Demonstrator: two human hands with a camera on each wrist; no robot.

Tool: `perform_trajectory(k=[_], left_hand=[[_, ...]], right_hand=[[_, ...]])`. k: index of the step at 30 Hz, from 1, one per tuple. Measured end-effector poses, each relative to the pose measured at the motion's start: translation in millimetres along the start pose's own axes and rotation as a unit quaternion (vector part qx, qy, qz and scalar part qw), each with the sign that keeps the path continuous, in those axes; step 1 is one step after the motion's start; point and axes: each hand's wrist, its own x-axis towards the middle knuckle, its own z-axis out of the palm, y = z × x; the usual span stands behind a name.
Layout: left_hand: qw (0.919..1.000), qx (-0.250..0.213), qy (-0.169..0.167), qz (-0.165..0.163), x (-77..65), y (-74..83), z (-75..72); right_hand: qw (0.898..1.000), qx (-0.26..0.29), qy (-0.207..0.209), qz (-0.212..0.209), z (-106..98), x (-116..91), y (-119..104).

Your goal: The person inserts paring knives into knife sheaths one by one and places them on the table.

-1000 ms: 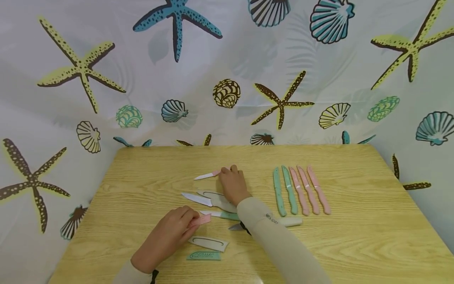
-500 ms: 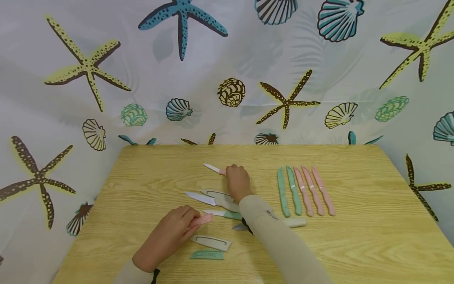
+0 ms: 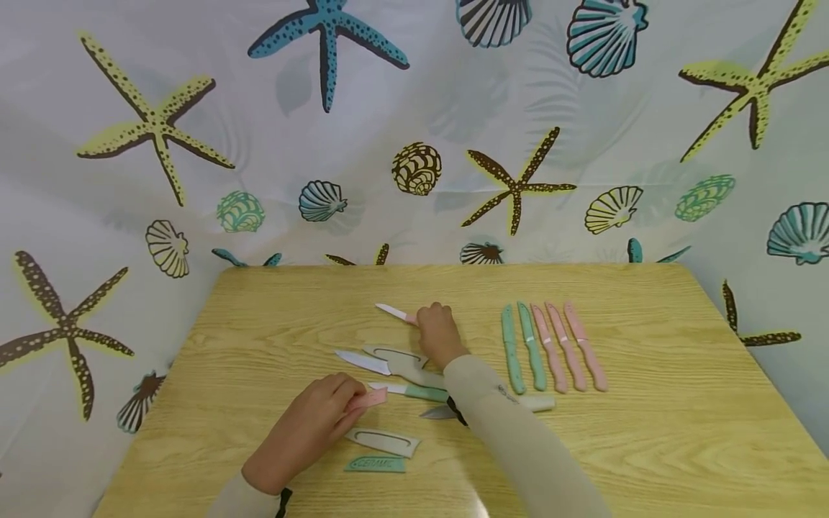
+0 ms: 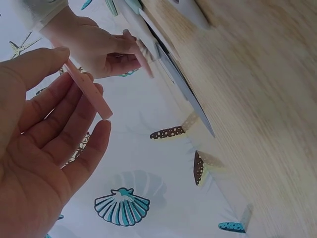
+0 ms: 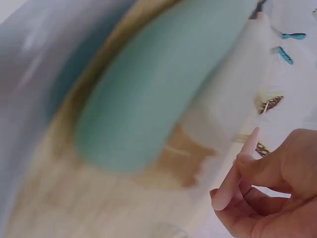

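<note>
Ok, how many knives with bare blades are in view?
4: the pink knife in the right hand; then, nearer the person in order, the beige knife, the green knife and the grey-bladed knife, partly behind the right sleeve. More could be hidden there.

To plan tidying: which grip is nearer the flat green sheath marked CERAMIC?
Left. The left grip is beyond and left of the flat green sheath; the right grip is much farther back, holding the pink-handled white-bladed knife.

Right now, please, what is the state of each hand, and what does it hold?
Left hand: closed, pinching a pink blade cover.
Right hand: closed, holding a pink-handled knife, its white blade bare.
</note>
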Motion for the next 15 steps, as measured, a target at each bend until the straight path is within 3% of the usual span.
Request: perform_trajectory(k=[3, 8, 15], left_hand=[[1.0000, -0.004, 0.003, -0.001, 1.9, 0.9, 1.9], [0.9999, -0.010, 0.011, -0.002, 4.5, 1.2, 3.8], [0.9996, -0.019, 0.019, -0.003, 7.9, 3.2, 5.2]], right_hand=[[1.000, 0.028, 0.005, 0.002, -13, -10, 4], [0.995, 0.085, 0.057, -0.013, -35, -35, 11], [0.990, 0.085, 0.109, -0.035, -46, -80, 20]])
